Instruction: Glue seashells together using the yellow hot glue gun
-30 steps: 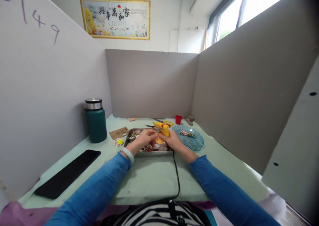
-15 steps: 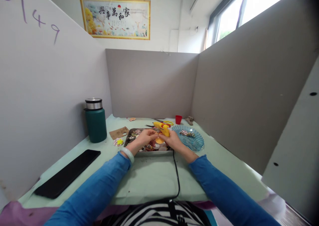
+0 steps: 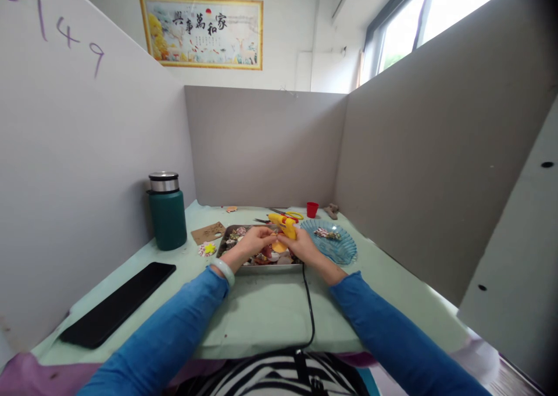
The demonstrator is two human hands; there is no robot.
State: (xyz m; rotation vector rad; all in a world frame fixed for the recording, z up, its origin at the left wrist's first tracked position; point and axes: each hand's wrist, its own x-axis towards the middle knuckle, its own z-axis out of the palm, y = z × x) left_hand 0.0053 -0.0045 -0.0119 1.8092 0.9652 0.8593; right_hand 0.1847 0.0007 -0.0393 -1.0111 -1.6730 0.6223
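Observation:
My right hand (image 3: 300, 245) is closed around a yellow glue gun (image 3: 284, 224), whose black cord (image 3: 310, 309) runs down over the table's front edge. Opposite it, my left hand (image 3: 255, 242) pinches a small orange-yellow piece (image 3: 279, 246), flat and rounded, which both hands' fingertips meet at. What the piece is I cannot make out. Both hands are above a metal tray (image 3: 261, 270) holding many shells and pebbles.
A blue glass plate (image 3: 344, 253) with small decorated pieces stands right of the tray. Left are a brown card (image 3: 204, 234), a flower-like ornament (image 3: 207, 249), a green bottle (image 3: 168, 218) and a black phone (image 3: 120, 304). Behind lie scissors (image 3: 294, 215) and a red cup (image 3: 312, 210).

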